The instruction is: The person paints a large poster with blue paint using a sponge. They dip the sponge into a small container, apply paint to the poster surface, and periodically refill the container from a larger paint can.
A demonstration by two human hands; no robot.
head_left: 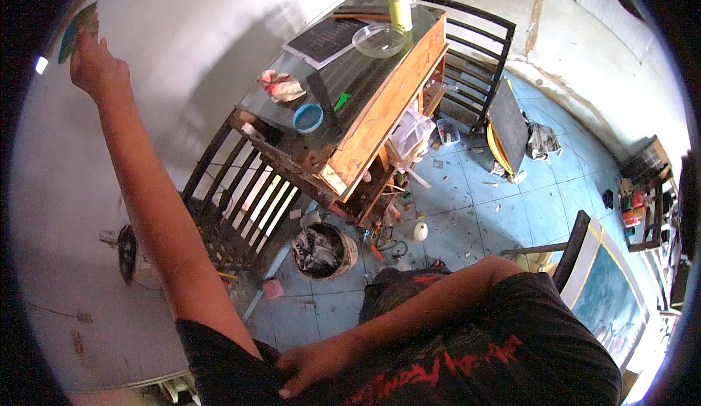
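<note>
High at the upper left, my left hand (101, 70) grips a flat teal-green piece (75, 32) against or close to the white wall (168, 33); whether it is cloth or a pad, I cannot tell. My right hand (310, 368) lies low across the front of my dark shirt (453, 355), fingers loosely apart and nothing visible in them.
A cluttered dark-topped desk (277, 121) holds a yellow flask (400, 8), clear dish (377, 41) and blue bowl (307, 117). Slatted benches (475, 33) flank it. A bucket (325, 253) and debris lie on blue tiles (475, 209). A framed painting (602, 289) leans at right.
</note>
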